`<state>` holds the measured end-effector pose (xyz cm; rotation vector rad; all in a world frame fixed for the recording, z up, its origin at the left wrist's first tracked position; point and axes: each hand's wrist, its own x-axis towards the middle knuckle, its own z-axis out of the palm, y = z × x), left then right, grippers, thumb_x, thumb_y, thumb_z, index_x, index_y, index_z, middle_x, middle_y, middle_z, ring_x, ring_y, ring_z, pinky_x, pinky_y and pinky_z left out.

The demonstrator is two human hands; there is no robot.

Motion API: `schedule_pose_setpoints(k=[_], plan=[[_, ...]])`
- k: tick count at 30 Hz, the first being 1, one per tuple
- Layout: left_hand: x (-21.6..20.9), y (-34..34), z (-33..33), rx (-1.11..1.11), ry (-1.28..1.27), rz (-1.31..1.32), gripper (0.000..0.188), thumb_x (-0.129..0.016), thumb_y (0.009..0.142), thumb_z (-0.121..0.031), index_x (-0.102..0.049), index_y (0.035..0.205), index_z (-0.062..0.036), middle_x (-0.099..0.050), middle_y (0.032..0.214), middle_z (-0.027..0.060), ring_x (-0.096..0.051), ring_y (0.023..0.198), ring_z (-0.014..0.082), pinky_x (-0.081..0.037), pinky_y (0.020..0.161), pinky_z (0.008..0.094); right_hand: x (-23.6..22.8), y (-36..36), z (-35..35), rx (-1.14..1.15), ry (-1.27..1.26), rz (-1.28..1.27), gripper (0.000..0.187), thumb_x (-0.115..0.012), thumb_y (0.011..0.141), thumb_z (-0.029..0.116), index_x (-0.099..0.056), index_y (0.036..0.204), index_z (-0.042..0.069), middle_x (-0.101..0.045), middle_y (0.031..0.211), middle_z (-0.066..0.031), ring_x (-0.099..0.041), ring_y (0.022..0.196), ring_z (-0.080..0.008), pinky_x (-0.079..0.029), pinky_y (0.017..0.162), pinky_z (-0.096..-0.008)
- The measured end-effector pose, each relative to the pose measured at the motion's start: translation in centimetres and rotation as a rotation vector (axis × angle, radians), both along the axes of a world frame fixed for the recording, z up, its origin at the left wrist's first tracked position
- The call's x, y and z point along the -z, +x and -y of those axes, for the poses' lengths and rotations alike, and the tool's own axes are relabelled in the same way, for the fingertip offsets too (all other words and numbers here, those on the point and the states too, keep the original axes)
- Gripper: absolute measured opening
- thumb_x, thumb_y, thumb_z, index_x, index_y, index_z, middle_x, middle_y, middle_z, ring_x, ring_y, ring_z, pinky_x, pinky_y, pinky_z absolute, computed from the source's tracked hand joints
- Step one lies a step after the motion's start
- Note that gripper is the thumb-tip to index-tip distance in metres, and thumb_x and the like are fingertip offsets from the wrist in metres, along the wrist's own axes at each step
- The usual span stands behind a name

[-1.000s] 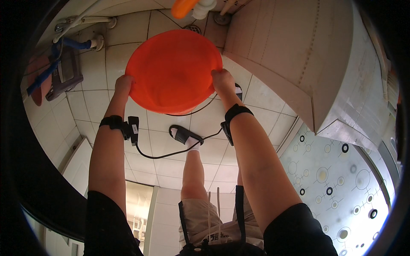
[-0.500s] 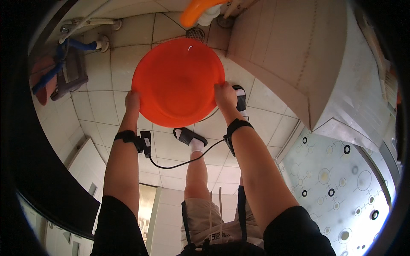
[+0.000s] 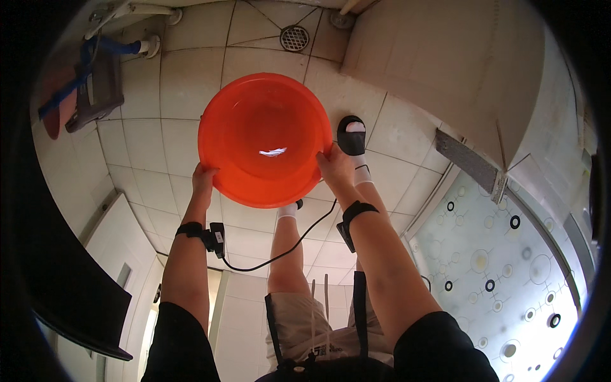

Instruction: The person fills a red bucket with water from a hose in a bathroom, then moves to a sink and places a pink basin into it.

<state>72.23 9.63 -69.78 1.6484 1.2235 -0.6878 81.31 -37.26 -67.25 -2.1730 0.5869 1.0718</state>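
A head-worn fisheye camera, the left of two, looks steeply down from close above, over near forearms (image 3: 184,274), past the left hand (image 3: 203,181) and right hand (image 3: 336,167), to the tiled floor (image 3: 191,83) at the far side.

pale square tiles cover the floor (image 3: 191,83), around a round drain cover (image 3: 294,38). a white door (image 3: 118,235) stands left; a circle-patterned panel (image 3: 468,254) glows right.

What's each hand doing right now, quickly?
Left hand: closed on the left rim of the orange basin, holding it.
Right hand: closed on the basin's right rim, holding it.
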Motion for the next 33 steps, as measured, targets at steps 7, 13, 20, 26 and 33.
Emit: schedule_pose_setpoints(k=[7,13,20,26,33], plan=[[-0.1,-3.4,0.7,-0.053,-0.043,0.205,0.059,-0.078,0.106,-0.011,-0.07,0.163,0.0008,-0.082,0.151,0.0134,-0.077,0.136,0.0281,-0.06,0.12,0.0422,0.0,-1.0,1.1,-0.114,-0.034,-0.035,0.056,-0.074,0.108,0.053,-0.082,0.152,0.019,-0.09,0.131,-0.0227,-0.086,0.125,-0.0444,-0.066,0.109,-0.0565],[-1.2,-0.7,0.0,0.031,0.0,0.165,0.057,-0.078,0.102,-0.016,-0.073,0.157,0.0012,-0.085,0.144,0.0162,-0.08,0.129,0.0308,-0.063,0.113,0.0436,1.6,0.3,1.6,-0.096,-0.03,-0.071,0.059,-0.075,0.106,0.05,-0.082,0.153,0.016,-0.092,0.119,-0.0153,-0.088,0.116,-0.0334,-0.065,0.101,-0.0476],[-2.8,-0.4,0.6,0.102,0.059,0.082,0.053,-0.078,0.1,-0.019,-0.077,0.15,0.0008,-0.086,0.136,0.0163,-0.082,0.124,0.031,-0.064,0.11,0.0448,1.4,-0.5,1.1,-0.126,-0.061,-0.061,0.059,-0.074,0.104,0.053,-0.084,0.146,0.012,-0.089,0.1,-0.0133,-0.087,0.088,-0.031,-0.066,0.086,-0.0471],[-4.1,1.3,-0.6,0.115,0.069,0.103,0.052,-0.077,0.1,-0.02,-0.078,0.147,0.0019,-0.087,0.135,0.0187,-0.083,0.121,0.0337,-0.065,0.107,0.0471,-0.2,0.2,0.7,-0.065,-0.029,-0.084,0.062,-0.07,0.105,0.057,-0.086,0.145,0.013,-0.092,0.109,-0.0163,-0.089,0.098,-0.0338,-0.067,0.093,-0.0477],[-3.7,2.6,0.6,0.189,0.143,0.041,0.052,-0.077,0.1,-0.021,-0.078,0.147,0.0009,-0.088,0.135,0.0207,-0.085,0.123,0.037,-0.066,0.107,0.0488,-0.7,1.8,1.1,-0.15,-0.104,-0.095,0.069,-0.061,0.113,0.067,-0.085,0.149,0.014,-0.09,0.133,-0.0241,-0.083,0.133,-0.0435,-0.062,0.112,-0.0561]])
